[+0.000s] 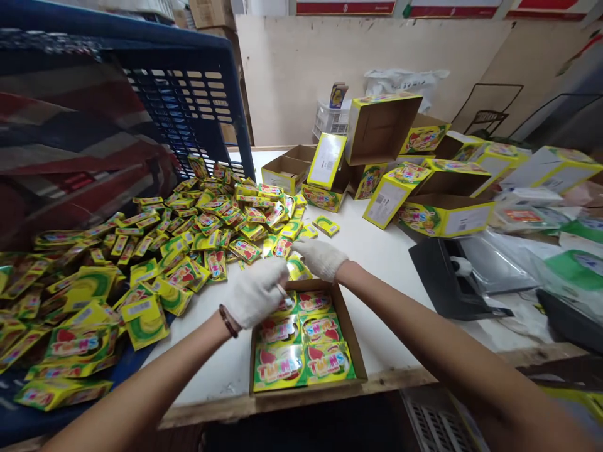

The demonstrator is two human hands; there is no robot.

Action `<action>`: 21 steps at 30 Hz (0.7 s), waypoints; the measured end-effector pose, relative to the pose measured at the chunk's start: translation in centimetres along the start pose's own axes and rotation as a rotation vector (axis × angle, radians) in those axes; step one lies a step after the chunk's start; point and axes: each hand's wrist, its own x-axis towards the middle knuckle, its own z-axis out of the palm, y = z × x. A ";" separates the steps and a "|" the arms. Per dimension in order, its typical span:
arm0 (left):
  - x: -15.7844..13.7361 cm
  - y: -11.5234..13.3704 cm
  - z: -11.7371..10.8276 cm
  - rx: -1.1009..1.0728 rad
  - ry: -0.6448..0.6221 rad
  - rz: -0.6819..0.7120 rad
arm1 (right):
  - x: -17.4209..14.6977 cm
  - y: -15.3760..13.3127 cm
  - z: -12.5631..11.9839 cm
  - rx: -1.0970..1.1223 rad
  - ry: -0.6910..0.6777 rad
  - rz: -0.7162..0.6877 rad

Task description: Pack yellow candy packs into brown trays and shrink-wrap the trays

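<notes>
My left hand point(258, 292), in a white knit glove, is over the far left corner of an open carton point(357, 351). Its fingers are curled together, and whatever they hold is hidden. Inside the carton, yellow-green small candy boxes point(325, 361) printed with watermelon lie face up in two columns. Just beyond the carton, my gloved right hand point(319, 258) reaches left with fingers stretched out. Below its fingertips lies a loose small box point(298, 269), at the edge of a big heap of the same small boxes point(188, 242).
A tipped blue plastic crate point(240, 94) stands on the left behind the heap. Several empty display cartons point(384, 135) are stacked at the back right. A black tape dispenser point(452, 276) and plastic bags point(577, 270) lie on the right of the white table point(377, 301).
</notes>
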 end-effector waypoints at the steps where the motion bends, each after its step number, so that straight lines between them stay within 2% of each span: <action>1: 0.5 -1.4 -0.6 0.042 0.000 -0.129 | 1.5 -0.8 0.0 0.026 -0.010 0.012; 3: 1.9 -4.0 -1.0 0.110 -0.060 -0.324 | 4.3 -2.3 0.2 0.074 -0.020 0.091; 4: 2.6 -4.9 -0.8 0.128 -0.099 -0.373 | 5.4 -3.0 0.4 0.091 -0.017 0.144; 8: 5.1 -6.1 1.5 0.156 -0.209 -0.392 | 8.5 -4.2 1.6 0.153 -0.021 0.297; 11: 6.0 -5.6 3.1 0.207 -0.262 -0.406 | 8.7 -3.8 1.7 0.187 -0.020 0.342; 13: 6.3 -5.5 3.6 0.234 -0.284 -0.408 | 7.4 -3.0 1.0 0.200 -0.011 0.364; 15: 6.4 -5.7 3.7 0.241 -0.306 -0.388 | 4.7 -2.0 -0.4 0.204 0.023 0.318; 18: 6.5 -6.2 3.7 0.223 -0.338 -0.280 | -1.0 -0.9 -2.8 0.145 0.049 0.067; 21: 6.8 -6.8 3.5 0.196 -0.417 -0.099 | -6.3 -1.3 -3.5 -0.037 -0.162 -0.135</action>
